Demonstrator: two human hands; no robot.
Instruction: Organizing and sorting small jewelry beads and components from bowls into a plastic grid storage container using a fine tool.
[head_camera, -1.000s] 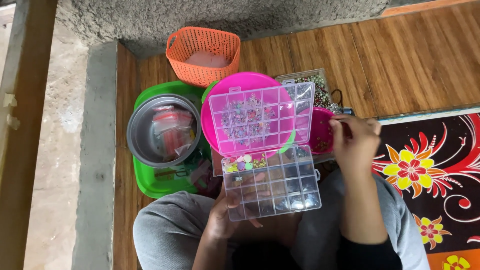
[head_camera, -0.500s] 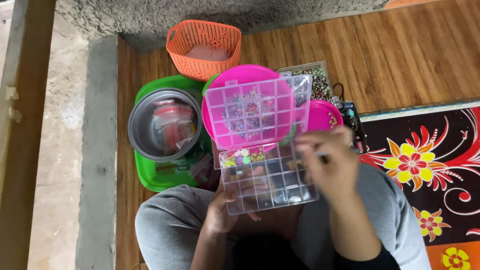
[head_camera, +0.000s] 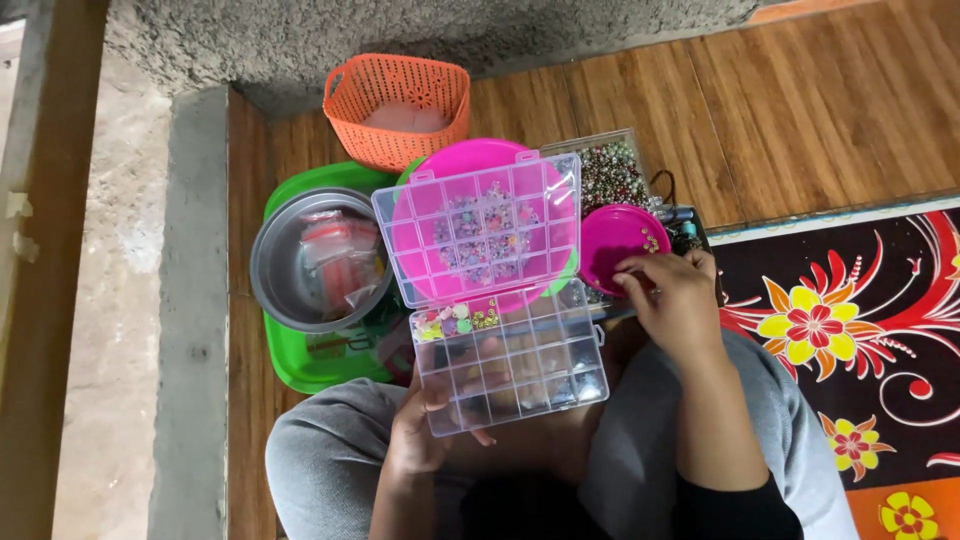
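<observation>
Gripping clear gridded plastic organizer box (head_camera: 505, 365)

legs: grey trousers, soft fabric | torso: dark black top | forearms: bare, sleeves ending near elbows | hands: bare, no gloves

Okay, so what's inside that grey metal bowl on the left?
The grey metal bowl holds a heap of small clear plastic bags with red and pink contents. What exactly is in the bags is too small to tell, and the bowl's bottom beneath them is covered.
</observation>
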